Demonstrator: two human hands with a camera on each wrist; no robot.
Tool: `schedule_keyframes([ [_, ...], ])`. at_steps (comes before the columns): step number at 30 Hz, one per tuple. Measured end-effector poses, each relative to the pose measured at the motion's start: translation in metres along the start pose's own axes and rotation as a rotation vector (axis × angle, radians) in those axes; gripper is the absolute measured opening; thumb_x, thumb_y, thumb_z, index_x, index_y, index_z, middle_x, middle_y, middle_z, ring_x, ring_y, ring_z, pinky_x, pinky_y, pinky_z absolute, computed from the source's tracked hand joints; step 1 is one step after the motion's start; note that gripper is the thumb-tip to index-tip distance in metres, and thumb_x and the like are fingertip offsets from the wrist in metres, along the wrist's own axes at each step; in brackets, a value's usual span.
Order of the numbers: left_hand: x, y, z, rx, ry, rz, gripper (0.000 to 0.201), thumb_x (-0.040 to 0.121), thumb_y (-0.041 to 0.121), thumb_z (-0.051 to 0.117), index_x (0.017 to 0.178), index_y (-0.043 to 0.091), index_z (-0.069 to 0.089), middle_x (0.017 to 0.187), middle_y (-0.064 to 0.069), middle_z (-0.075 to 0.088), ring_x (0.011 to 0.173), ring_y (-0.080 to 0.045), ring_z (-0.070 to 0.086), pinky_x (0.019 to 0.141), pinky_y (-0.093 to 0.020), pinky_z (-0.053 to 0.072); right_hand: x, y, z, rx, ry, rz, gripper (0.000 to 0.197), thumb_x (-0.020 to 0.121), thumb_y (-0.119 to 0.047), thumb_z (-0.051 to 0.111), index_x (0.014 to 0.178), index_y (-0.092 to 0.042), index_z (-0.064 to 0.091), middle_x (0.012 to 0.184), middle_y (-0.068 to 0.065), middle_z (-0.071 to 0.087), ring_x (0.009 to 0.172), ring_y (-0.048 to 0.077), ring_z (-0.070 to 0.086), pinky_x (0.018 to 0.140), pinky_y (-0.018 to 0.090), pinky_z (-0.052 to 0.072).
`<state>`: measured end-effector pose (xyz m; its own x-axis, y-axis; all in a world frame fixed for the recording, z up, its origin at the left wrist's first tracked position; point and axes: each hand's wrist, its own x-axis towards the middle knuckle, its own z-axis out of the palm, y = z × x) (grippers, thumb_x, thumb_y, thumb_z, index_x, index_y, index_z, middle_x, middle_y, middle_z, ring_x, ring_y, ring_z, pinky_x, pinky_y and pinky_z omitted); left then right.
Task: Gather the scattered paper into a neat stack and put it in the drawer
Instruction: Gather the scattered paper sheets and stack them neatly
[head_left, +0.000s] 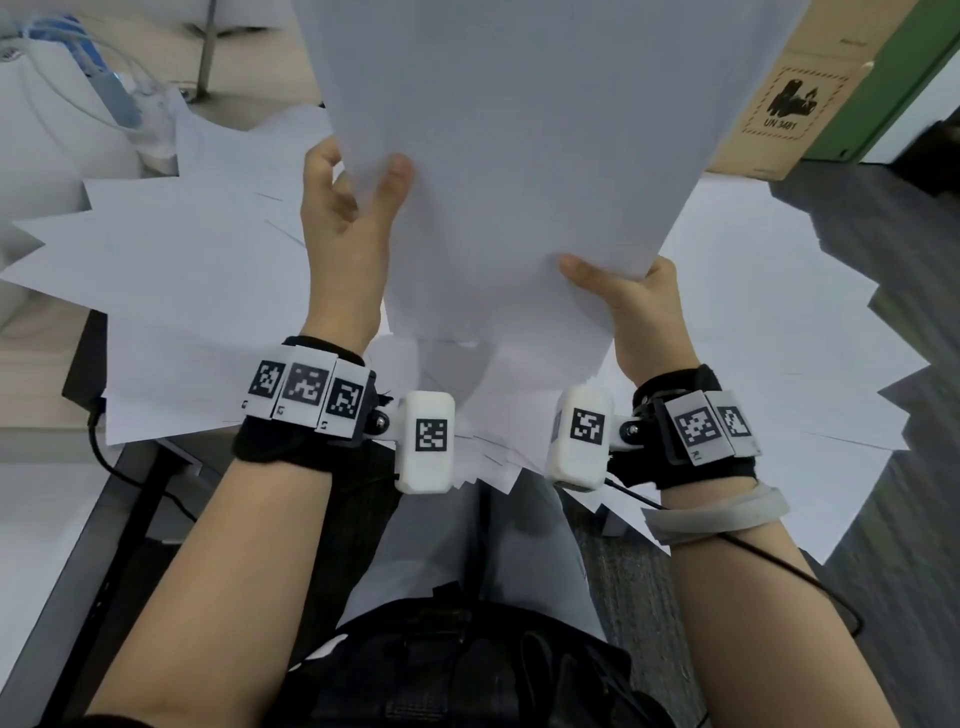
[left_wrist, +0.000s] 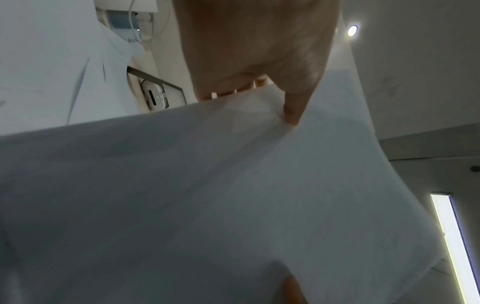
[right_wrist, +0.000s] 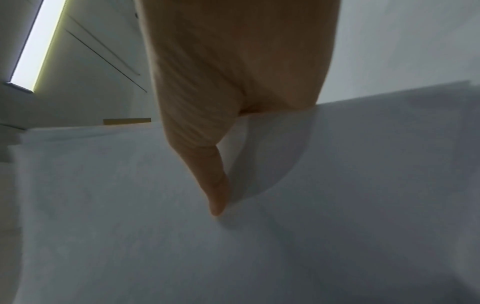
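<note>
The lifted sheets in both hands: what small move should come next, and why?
Probably lower the lifted sheets and tap their bottom edge square. The left hand and right hand pinch them by the edges, and many scattered sheets lie below, ungathered.

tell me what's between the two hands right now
The lifted paper stack: in the head view the left hand grips its left edge and the right hand its lower right corner, thumbs on the near face.

Paper (head_left: 519, 156) – matt, smooth, white sheets. Box (head_left: 789, 88) – brown cardboard, matt. Wristbands (head_left: 280, 447) – black cloth. Floor (head_left: 883, 519) – grey carpet, rough.
</note>
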<state>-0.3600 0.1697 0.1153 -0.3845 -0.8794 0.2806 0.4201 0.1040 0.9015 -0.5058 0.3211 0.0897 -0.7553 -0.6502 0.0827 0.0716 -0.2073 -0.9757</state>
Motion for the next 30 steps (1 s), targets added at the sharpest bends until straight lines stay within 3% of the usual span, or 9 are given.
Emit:
schedule_keyframes([
  [6,-0.005,-0.009,0.009,0.105,-0.03,-0.056,0.013,0.092,0.027,0.059,0.09,0.017,0.052,0.093,0.001,0.062,0.087,-0.01,0.059,0.082,-0.025,0.049,-0.007,0.012,0.006,-0.019,0.039,0.025,0.02,0.076,0.002,0.074,0.091,-0.011,0.07,0.087,0.002,0.073,0.083,0.017,0.069,0.073,0.025,0.054],
  [10,0.001,-0.013,0.008,0.182,0.007,-0.104,0.025,0.098,0.034,0.05,0.077,0.02,0.044,0.076,0.007,0.05,0.07,-0.008,0.046,0.07,-0.023,0.041,-0.001,0.013,0.0,-0.052,0.055,0.014,0.015,0.076,0.0,0.075,0.088,-0.007,0.07,0.082,-0.001,0.073,0.078,0.015,0.068,0.07,0.024,0.053],
  [12,0.002,-0.022,0.005,0.203,0.004,-0.183,0.024,0.101,0.036,0.042,0.085,0.021,0.05,0.085,0.012,0.057,0.076,0.0,0.054,0.076,-0.015,0.043,-0.001,0.018,-0.002,-0.068,0.062,0.021,0.015,0.077,-0.001,0.075,0.091,-0.005,0.07,0.085,0.003,0.072,0.079,0.016,0.068,0.071,0.025,0.053],
  [14,0.0,-0.032,0.002,0.24,-0.031,-0.278,0.026,0.102,0.04,0.036,0.103,0.023,0.057,0.109,0.013,0.06,0.101,0.003,0.056,0.092,-0.016,0.042,-0.002,0.024,0.001,-0.08,0.089,0.036,0.013,0.079,-0.002,0.073,0.089,-0.008,0.069,0.086,0.002,0.072,0.079,0.016,0.069,0.072,0.026,0.055],
  [17,0.0,-0.043,0.0,0.283,-0.056,-0.328,0.028,0.103,0.041,0.031,0.099,0.03,0.056,0.108,0.017,0.058,0.102,0.005,0.052,0.091,-0.017,0.04,0.002,0.028,0.007,-0.103,0.157,0.041,0.011,0.082,-0.003,0.071,0.082,-0.013,0.068,0.08,-0.002,0.07,0.073,0.013,0.068,0.074,0.027,0.056],
  [21,0.015,-0.052,-0.013,0.434,-0.07,-0.428,0.06,0.098,0.056,0.023,0.144,0.022,0.04,0.149,0.004,0.04,0.14,-0.014,0.032,0.116,-0.037,0.024,0.015,0.026,0.007,-0.114,0.178,0.048,0.008,0.083,-0.001,0.069,0.081,-0.008,0.067,0.08,0.004,0.069,0.073,0.019,0.066,0.073,0.032,0.056],
  [25,0.038,-0.062,-0.041,0.728,0.086,-0.578,0.054,0.098,0.045,0.03,0.147,0.021,0.031,0.153,-0.007,0.027,0.142,-0.029,0.02,0.114,-0.043,0.021,0.029,0.029,0.005,-0.166,0.169,0.088,0.003,0.083,0.001,0.068,0.084,-0.003,0.067,0.082,0.01,0.067,0.072,0.023,0.064,0.07,0.033,0.055],
  [27,0.044,-0.065,-0.051,0.783,0.131,-0.624,0.057,0.097,0.038,0.036,0.148,0.017,0.025,0.154,-0.006,0.026,0.144,-0.028,0.01,0.115,-0.048,0.019,0.036,0.034,0.004,-0.216,0.179,0.149,0.005,0.082,0.0,0.069,0.084,-0.005,0.068,0.081,0.007,0.067,0.069,0.021,0.063,0.069,0.032,0.055],
  [30,0.051,-0.075,-0.06,0.713,0.164,-0.637,0.058,0.096,0.033,0.044,0.148,0.015,0.025,0.154,-0.004,0.025,0.142,-0.024,0.021,0.111,-0.036,0.023,0.043,0.045,0.002,-0.255,0.228,0.253,0.015,0.081,-0.002,0.071,0.095,0.003,0.068,0.085,0.01,0.066,0.07,0.021,0.061,0.068,0.03,0.053],
])
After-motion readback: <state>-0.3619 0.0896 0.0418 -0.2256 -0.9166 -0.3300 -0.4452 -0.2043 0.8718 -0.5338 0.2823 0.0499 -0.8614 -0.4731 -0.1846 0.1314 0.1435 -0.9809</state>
